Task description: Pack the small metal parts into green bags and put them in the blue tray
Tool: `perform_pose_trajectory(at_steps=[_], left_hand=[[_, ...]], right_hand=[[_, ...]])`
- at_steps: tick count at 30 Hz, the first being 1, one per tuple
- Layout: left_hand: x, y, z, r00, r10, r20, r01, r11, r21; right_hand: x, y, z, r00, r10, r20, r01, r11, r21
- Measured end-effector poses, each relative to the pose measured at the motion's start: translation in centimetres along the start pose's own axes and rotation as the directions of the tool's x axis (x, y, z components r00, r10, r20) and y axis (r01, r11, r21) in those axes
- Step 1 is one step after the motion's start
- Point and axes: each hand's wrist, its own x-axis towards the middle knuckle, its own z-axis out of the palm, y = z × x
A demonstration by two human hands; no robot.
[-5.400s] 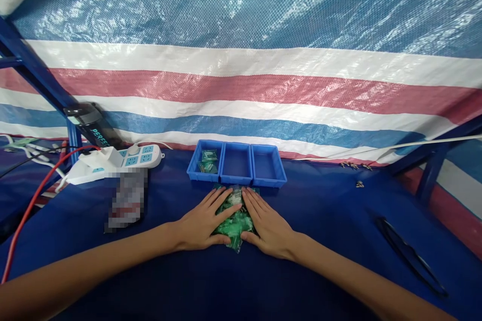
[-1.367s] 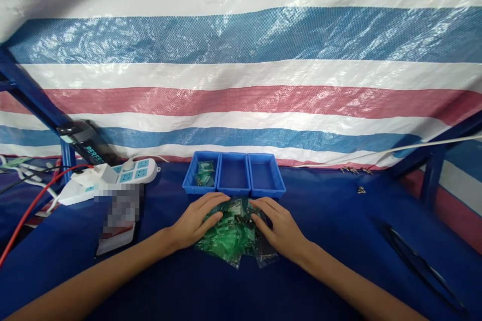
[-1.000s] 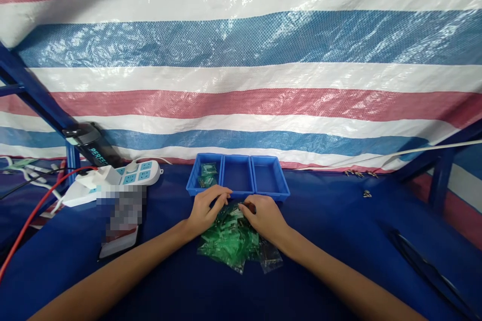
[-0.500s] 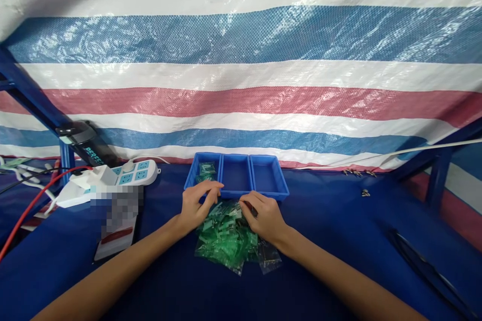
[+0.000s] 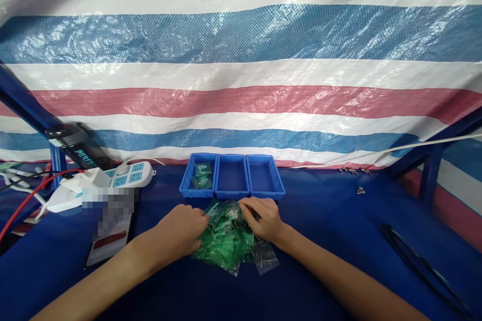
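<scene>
Three joined blue bins point(image 5: 232, 175) stand beyond the green packets point(image 5: 226, 243) under our hands. Left of the bins, we read "PERFEC" on a leaning black bottle point(image 5: 80, 146), its last letters unclear; nearer us are a white power strip point(image 5: 133, 176) and a phone point(image 5: 109, 241), partly pixelated. Right of the bins lie small metal pieces point(image 5: 360, 190) and a dark looped object point(image 5: 425, 267). Before the bins, our left hand point(image 5: 181, 230) curls against the packets, its hold hidden; our right hand point(image 5: 265, 218) presses thumb and fingertips together, though we cannot tell on what.
</scene>
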Motion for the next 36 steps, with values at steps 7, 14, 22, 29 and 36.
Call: perform_pose_trajectory(at_steps=[7, 14, 22, 29, 36], left_hand=[[0.5, 0.8, 1.9, 1.000, -0.021, -0.020, 0.022, 0.999, 0.039], [0.8, 1.2, 1.3, 1.000, -0.007, -0.017, 0.008, 0.999, 0.046], [-0.6, -1.4, -2.2, 0.982, -0.008, -0.188, 0.003, 1.000, -0.030], [-0.6, -2.1, -3.8, 0.805, 0.069, -0.589, -0.271, 0.926, -0.262], [3.6, -0.5, 0.5, 0.713, -0.131, -0.689, -0.500, 0.593, -0.631]], right_hand=[[-0.4, 0.2, 0.2, 1.000, -0.013, -0.016, 0.013, 1.000, -0.003], [-0.3, 0.1, 0.1, 0.997, -0.043, -0.058, 0.044, 0.999, 0.018], [-0.5, 0.0, 0.1, 0.993, -0.025, -0.114, 0.030, 0.999, 0.045], [0.0, -0.5, -0.6, 0.996, 0.077, -0.052, -0.063, 0.972, 0.228], [-0.1, -0.8, -0.1, 0.995, 0.101, -0.020, -0.095, 0.975, 0.202]])
